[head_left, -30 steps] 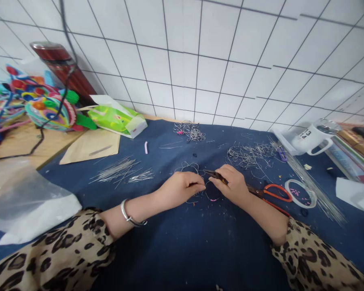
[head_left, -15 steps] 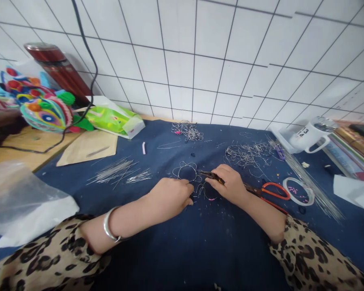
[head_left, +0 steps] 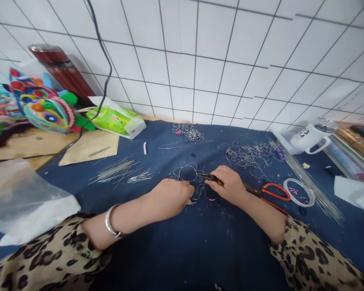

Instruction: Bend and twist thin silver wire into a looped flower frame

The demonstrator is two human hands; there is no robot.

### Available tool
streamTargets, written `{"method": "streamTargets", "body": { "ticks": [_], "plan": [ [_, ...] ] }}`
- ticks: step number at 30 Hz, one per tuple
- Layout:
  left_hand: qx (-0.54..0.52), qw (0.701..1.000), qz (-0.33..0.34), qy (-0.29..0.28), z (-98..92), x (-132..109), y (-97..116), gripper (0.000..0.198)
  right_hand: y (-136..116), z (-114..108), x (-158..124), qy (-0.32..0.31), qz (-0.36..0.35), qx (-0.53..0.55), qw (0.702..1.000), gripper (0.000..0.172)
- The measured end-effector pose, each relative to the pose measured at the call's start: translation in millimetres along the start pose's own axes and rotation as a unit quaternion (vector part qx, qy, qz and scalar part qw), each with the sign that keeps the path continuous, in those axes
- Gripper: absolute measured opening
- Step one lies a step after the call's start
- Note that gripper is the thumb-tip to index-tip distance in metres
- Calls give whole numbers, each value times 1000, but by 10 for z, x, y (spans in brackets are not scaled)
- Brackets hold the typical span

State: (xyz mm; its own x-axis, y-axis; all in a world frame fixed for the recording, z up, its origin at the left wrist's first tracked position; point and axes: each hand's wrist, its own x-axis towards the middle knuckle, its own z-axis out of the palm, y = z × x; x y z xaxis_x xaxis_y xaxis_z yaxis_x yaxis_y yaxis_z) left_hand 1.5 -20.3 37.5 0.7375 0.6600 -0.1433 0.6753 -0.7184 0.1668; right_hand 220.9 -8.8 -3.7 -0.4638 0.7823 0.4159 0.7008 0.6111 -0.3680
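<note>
1. Watching the head cam feed here. Both hands are at the middle of the desk (head_left: 18, 147), working on the blue cloth (head_left: 200, 246) that covers most of it.
2. The left hand (head_left: 172, 196) is knuckles up with the fingers curled shut. As far as I can see, the fingertips are clamped on the left end of a small beaded wire piece (head_left: 205, 194) with a few pink beads along its lower edge.
3. The right hand (head_left: 230, 186) is wrapped closed around the pliers (head_left: 210, 178). The nose pointing left sits just above the wire piece; I can't tell how far apart the tips are.
4. The beaded wire piece lies flat on the cloth between the two hands. Just behind it is a wire flower (head_left: 188, 171) made of looped petals.
5. Orange-handled scissors (head_left: 276, 192) lie just right of the right wrist, with a tape ring (head_left: 300, 193) beside them and a white mug (head_left: 309, 137) further back.
6. There's a loose wire heap (head_left: 248, 153) behind the right hand, and straight wires (head_left: 118, 171) fan out to the left.
7. On the far left I've got a green packet (head_left: 117, 117), a brown envelope (head_left: 91, 145) and a plastic bag (head_left: 21, 198).
</note>
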Motion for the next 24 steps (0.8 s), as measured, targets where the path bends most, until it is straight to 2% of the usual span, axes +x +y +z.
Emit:
{"method": "streamTargets", "body": {
  "ticks": [5,8,11,16,19,24],
  "plan": [
    [-125,992,-21,12,-152,-19,-107,13,-8,-8,1,3,-8,-2,1000,24],
    [-209,977,-7,41,-236,1,-174,18,-21,-14,1,3,-15,-10,1000,24],
    [-273,959,0,76,-257,49,-237,19,-34,-20,-5,7,-15,-38,999,24],
    [-376,921,-50,88,-240,96,-335,20,-63,-41,-21,13,-34,-130,991,24],
    [-398,913,-50,74,-243,97,-367,19,-90,-58,-28,13,-59,-189,980,22],
    [-370,928,-18,45,-240,100,-363,16,-118,-88,-44,11,-98,-250,963,21]
  ]
}}
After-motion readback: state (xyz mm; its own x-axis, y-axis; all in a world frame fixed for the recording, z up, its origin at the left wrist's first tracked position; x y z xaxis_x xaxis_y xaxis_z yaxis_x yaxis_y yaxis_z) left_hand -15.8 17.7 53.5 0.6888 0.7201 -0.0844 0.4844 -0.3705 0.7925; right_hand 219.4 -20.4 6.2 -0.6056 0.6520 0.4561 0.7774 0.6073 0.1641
